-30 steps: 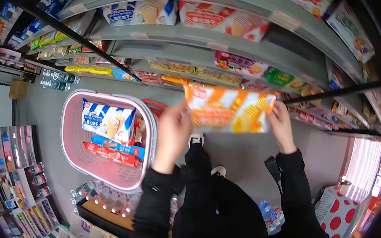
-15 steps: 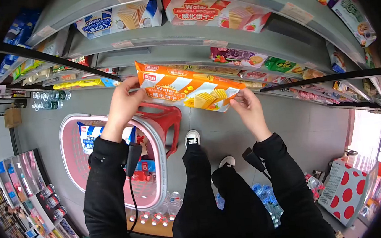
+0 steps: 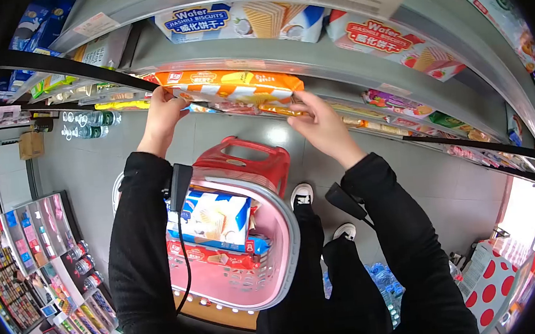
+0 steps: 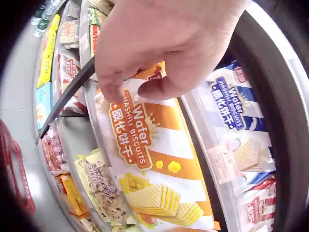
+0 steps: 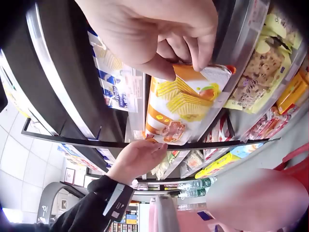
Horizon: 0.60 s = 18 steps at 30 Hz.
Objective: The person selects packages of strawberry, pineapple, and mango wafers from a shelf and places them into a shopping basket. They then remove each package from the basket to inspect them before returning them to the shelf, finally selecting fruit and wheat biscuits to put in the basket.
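An orange-and-white wafer pack (image 3: 231, 85) lies lengthwise at the edge of a shelf, one end in each hand. My left hand (image 3: 161, 120) pinches its left end, thumb and fingers around the corner, as the left wrist view (image 4: 166, 43) also shows. At the other end, my right hand (image 3: 323, 126) holds the corner between thumb and fingers in the right wrist view (image 5: 159, 34). The pack's printed face (image 4: 159, 159) is turned outward. Blue (image 3: 241, 23) and red (image 3: 391, 42) wafer packs stand on the shelf above.
Below the hands, a pink basket (image 3: 282, 249) holds a blue-and-white wafer pack (image 3: 214, 214) and a red pack (image 3: 211, 255). Beside it is a red basket or stand (image 3: 248, 162). A black divider bar (image 3: 71, 71) crosses the shelf fronts. Bottles (image 3: 89, 124) stand on the floor.
Both hands have carried the orange pack up and left to the shelf edge, tilting its face. The basket now appears farther right, under the arms, and the shelves look closer.
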Each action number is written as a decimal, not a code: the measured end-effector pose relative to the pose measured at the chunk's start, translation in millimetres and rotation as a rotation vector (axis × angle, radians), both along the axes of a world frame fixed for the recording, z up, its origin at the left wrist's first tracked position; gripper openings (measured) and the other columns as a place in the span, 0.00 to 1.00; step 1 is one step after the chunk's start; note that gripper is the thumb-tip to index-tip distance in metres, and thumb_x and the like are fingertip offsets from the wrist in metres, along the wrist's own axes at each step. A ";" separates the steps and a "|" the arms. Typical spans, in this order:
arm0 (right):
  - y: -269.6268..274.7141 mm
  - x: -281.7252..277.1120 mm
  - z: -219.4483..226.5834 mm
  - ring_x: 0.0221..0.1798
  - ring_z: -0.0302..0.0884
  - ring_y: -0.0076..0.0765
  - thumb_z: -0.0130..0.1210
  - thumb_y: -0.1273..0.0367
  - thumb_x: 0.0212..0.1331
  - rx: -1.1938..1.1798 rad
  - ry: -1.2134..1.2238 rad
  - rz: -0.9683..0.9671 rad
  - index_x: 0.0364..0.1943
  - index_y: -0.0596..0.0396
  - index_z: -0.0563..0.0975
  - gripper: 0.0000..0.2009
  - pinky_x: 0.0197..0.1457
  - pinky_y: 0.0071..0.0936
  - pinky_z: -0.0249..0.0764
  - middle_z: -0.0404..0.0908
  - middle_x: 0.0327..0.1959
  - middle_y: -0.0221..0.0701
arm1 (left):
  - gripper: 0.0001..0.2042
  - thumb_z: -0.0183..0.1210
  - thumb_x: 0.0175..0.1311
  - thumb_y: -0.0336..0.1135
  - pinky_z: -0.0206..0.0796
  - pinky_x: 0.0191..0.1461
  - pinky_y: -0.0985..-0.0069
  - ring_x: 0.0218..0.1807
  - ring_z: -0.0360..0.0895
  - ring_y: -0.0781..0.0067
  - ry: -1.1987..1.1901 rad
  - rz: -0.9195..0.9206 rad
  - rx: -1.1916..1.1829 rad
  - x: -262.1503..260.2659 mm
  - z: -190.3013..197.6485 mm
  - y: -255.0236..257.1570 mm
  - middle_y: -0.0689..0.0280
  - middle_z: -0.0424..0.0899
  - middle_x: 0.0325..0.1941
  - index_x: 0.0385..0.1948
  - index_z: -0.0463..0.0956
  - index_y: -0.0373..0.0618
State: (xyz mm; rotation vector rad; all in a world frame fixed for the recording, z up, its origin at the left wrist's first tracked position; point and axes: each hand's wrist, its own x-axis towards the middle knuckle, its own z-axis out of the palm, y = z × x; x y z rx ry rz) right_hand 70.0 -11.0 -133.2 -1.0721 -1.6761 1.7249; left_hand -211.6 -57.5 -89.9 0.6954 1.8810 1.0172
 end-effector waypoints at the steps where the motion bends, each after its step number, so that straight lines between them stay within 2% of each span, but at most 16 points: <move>1: 3.3 -9.8 0.1 0.52 0.66 0.31 0.53 0.76 0.50 -0.004 -0.001 0.003 0.55 0.62 0.58 0.27 0.48 0.21 0.66 0.65 0.52 0.38 | 0.16 0.51 0.48 0.24 0.62 0.40 0.79 0.39 0.68 0.79 -0.029 0.067 0.054 -3.6 -5.1 2.4 0.67 0.72 0.40 0.41 0.62 0.39; 2: 5.4 -18.2 0.1 0.53 0.66 0.33 0.53 0.75 0.49 0.066 0.038 -0.031 0.54 0.63 0.59 0.27 0.48 0.24 0.67 0.65 0.52 0.40 | 0.19 0.48 0.49 0.21 0.63 0.44 0.76 0.43 0.69 0.75 -0.047 0.044 0.037 -10.1 -8.8 5.2 0.66 0.68 0.42 0.45 0.60 0.42; 3: 7.8 -24.6 -2.2 0.54 0.66 0.35 0.54 0.73 0.47 0.133 0.076 -0.063 0.53 0.64 0.59 0.27 0.48 0.26 0.67 0.64 0.52 0.43 | 0.19 0.48 0.49 0.21 0.63 0.44 0.76 0.43 0.69 0.75 -0.052 0.050 0.028 -14.9 -14.2 9.5 0.66 0.68 0.42 0.45 0.60 0.42; 5: 16.3 -31.5 -13.9 0.56 0.63 0.38 0.54 0.75 0.47 0.126 0.054 -0.030 0.55 0.64 0.57 0.28 0.52 0.26 0.65 0.61 0.56 0.44 | 0.18 0.49 0.48 0.20 0.63 0.44 0.76 0.42 0.69 0.73 -0.098 0.096 0.071 -26.1 -26.5 15.8 0.65 0.68 0.41 0.44 0.60 0.41; 7: 21.7 -34.6 -24.4 0.58 0.61 0.40 0.53 0.76 0.47 0.101 0.040 -0.024 0.56 0.63 0.56 0.29 0.54 0.27 0.63 0.60 0.56 0.43 | 0.17 0.48 0.47 0.19 0.63 0.43 0.76 0.40 0.68 0.73 -0.141 0.001 0.120 -37.9 -33.3 23.0 0.64 0.68 0.38 0.42 0.61 0.38; 9: 23.5 -41.1 -20.0 0.60 0.58 0.40 0.52 0.77 0.48 0.038 0.150 -0.041 0.57 0.64 0.54 0.30 0.56 0.29 0.62 0.58 0.58 0.42 | 0.16 0.48 0.46 0.18 0.64 0.42 0.76 0.38 0.68 0.74 -0.132 0.014 0.095 -38.4 -30.0 31.0 0.62 0.67 0.36 0.40 0.62 0.34; 10: 23.1 -43.4 -18.4 0.62 0.54 0.40 0.51 0.78 0.48 -0.009 0.141 -0.061 0.57 0.64 0.53 0.30 0.58 0.31 0.59 0.56 0.59 0.41 | 0.16 0.49 0.45 0.18 0.64 0.42 0.77 0.37 0.68 0.74 -0.118 0.024 0.109 -39.9 -34.6 34.1 0.61 0.67 0.36 0.40 0.62 0.32; 13: 24.7 -48.7 -27.1 0.62 0.54 0.39 0.51 0.78 0.48 -0.008 0.161 -0.068 0.57 0.64 0.52 0.30 0.60 0.31 0.56 0.55 0.59 0.40 | 0.17 0.51 0.44 0.18 0.64 0.42 0.81 0.37 0.68 0.74 -0.097 -0.016 0.105 -47.1 -38.8 38.6 0.59 0.66 0.39 0.39 0.60 0.27; 15: 25.2 -52.1 -32.3 0.62 0.54 0.39 0.51 0.78 0.48 -0.012 0.164 -0.081 0.57 0.64 0.53 0.30 0.60 0.30 0.55 0.55 0.59 0.40 | 0.17 0.51 0.43 0.18 0.63 0.42 0.82 0.37 0.67 0.76 0.019 -0.076 0.083 -47.0 -43.9 39.0 0.60 0.66 0.39 0.39 0.61 0.29; 16: 26.5 -53.5 -33.7 0.62 0.54 0.39 0.51 0.78 0.48 -0.013 0.168 -0.096 0.57 0.63 0.54 0.29 0.61 0.30 0.54 0.56 0.59 0.40 | 0.17 0.51 0.43 0.18 0.63 0.40 0.83 0.36 0.66 0.77 0.163 -0.197 0.068 -54.6 -50.0 39.5 0.62 0.66 0.39 0.40 0.62 0.32; 17: 28.7 -54.0 -33.9 0.62 0.54 0.39 0.51 0.78 0.48 0.000 0.166 -0.101 0.57 0.63 0.54 0.29 0.61 0.30 0.54 0.56 0.59 0.40 | 0.16 0.50 0.43 0.18 0.62 0.38 0.83 0.35 0.66 0.77 -0.091 -0.019 0.116 -55.5 -55.4 41.2 0.63 0.67 0.38 0.38 0.65 0.34; 18: 29.4 -54.3 -32.0 0.62 0.54 0.37 0.50 0.79 0.49 -0.035 0.155 -0.088 0.57 0.63 0.53 0.29 0.60 0.27 0.56 0.54 0.60 0.39 | 0.15 0.50 0.43 0.18 0.62 0.38 0.83 0.35 0.67 0.77 -0.132 -0.017 0.098 -57.3 -53.7 43.3 0.63 0.68 0.37 0.37 0.65 0.34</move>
